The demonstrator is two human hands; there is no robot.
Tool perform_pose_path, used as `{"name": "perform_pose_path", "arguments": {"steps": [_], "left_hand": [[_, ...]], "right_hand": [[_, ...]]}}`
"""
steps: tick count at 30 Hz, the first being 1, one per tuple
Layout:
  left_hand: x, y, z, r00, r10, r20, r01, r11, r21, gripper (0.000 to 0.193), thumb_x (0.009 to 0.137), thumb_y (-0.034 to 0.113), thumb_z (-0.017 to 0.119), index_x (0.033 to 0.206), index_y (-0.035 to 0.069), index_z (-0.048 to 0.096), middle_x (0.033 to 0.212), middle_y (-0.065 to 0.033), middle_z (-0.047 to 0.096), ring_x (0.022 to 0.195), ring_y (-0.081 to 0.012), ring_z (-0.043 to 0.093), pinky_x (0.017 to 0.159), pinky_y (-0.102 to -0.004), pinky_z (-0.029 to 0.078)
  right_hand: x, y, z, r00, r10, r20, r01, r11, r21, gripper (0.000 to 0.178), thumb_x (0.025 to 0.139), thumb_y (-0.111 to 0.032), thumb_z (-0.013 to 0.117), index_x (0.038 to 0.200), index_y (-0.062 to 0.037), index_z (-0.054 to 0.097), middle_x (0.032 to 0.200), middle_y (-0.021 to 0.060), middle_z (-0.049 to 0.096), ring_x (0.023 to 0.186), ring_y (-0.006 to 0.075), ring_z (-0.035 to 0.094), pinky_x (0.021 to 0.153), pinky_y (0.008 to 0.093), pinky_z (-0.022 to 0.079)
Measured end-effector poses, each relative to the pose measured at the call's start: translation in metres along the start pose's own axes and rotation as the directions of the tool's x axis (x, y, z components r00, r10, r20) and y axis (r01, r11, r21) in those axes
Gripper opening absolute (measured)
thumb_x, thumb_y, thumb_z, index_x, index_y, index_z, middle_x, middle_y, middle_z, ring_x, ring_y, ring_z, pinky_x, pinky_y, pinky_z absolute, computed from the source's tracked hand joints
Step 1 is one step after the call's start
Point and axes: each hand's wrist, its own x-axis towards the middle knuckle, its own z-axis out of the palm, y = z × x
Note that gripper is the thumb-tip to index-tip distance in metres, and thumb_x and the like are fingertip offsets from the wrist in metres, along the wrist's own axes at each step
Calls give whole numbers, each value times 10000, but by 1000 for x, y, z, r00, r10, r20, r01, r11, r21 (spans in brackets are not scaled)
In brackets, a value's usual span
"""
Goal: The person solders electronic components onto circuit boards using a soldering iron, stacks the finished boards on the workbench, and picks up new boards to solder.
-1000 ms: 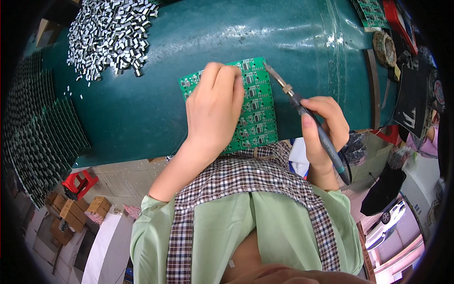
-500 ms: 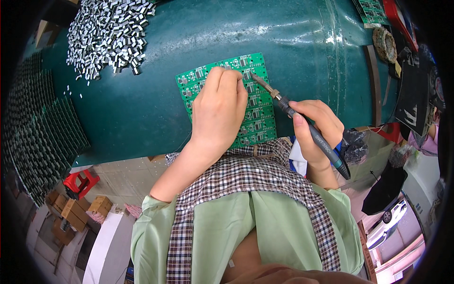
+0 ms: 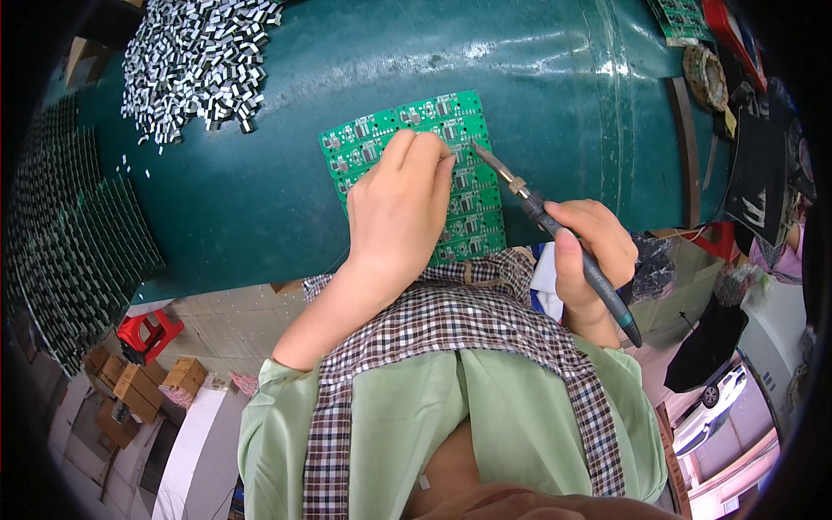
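A green panel of circuit boards (image 3: 472, 203), divided into rows with small black chips and parts, lies on the green table in front of me. My left hand (image 3: 392, 208) is over its left and middle part, fingers pinched together near the upper right rows. What the pinch holds, if anything, is hidden. In my right hand (image 3: 598, 247) is a soldering iron (image 3: 555, 224), gripped like a pen. Its metal tip points up and left at the panel's right side, just right of my left fingertips; whether it touches cannot be told.
At the far left is a heap of small black-and-white components (image 3: 204, 65). Rows of stacked circuit panels (image 3: 82, 243) stand along the left edge. On the right are a dark bar (image 3: 684, 152), a round worn holder (image 3: 705, 78) and more green boards (image 3: 680, 19).
Both hands have shifted slightly: the iron's tip and my left fingertips are a little nearer to me and further right. The panel has moved slightly away from me.
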Motion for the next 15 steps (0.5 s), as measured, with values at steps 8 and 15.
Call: {"name": "perform_pose_path", "arguments": {"steps": [8, 15], "left_hand": [[-7, -2, 5, 999, 20, -50, -21, 1000, -14, 138, 791, -3, 616, 876, 35, 514, 840, -124, 513, 657, -320, 575, 545, -408, 464], [-9, -2, 5, 999, 36, -37, -37, 999, -14, 120, 788, -7, 623, 866, 32, 542, 819, -109, 515, 685, -307, 591, 569, -395, 475]], "right_hand": [[-3, 5, 1, 1000, -3, -4, 3, 1000, 25, 131, 700, -39, 652, 810, 30, 669, 698, 139, 650, 585, 243, 641, 522, 303, 506], [-3, 4, 3, 1000, -1, 27, 0, 1000, 31, 137, 687, -22, 653, 812, 32, 672, 704, 138, 651, 581, 234, 638, 517, 299, 504]]}}
